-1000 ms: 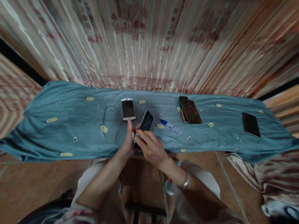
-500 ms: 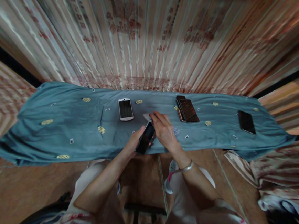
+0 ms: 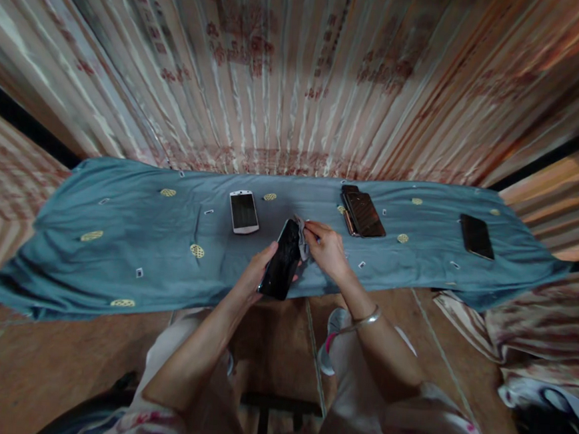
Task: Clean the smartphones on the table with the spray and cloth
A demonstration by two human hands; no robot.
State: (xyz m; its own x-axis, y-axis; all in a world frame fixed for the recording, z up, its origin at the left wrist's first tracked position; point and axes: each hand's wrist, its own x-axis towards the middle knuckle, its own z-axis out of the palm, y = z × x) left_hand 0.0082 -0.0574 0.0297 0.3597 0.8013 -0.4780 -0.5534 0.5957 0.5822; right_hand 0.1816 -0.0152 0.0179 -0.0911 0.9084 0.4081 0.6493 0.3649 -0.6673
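My left hand (image 3: 253,276) grips a black phone (image 3: 281,268) by its left edge, holding it above the near edge of the blue cloth (image 3: 117,243). The phone's dark screen faces up. My right hand (image 3: 328,249) pinches a small grey wiping cloth (image 3: 302,237) against the phone's top right corner. A silver bracelet (image 3: 364,318) sits on my right wrist.
A white phone (image 3: 244,211) lies just beyond my hands. Two stacked dark phones (image 3: 364,213) lie further right, and another black phone (image 3: 476,236) rests near the cloth's right end. A striped curtain (image 3: 300,77) hangs behind. A bundle of fabric (image 3: 535,337) lies at right.
My right hand went out over the table, picked up the grey wiping cloth and brought it back to the phone's top edge. My left hand tilted the phone so its screen faces up.
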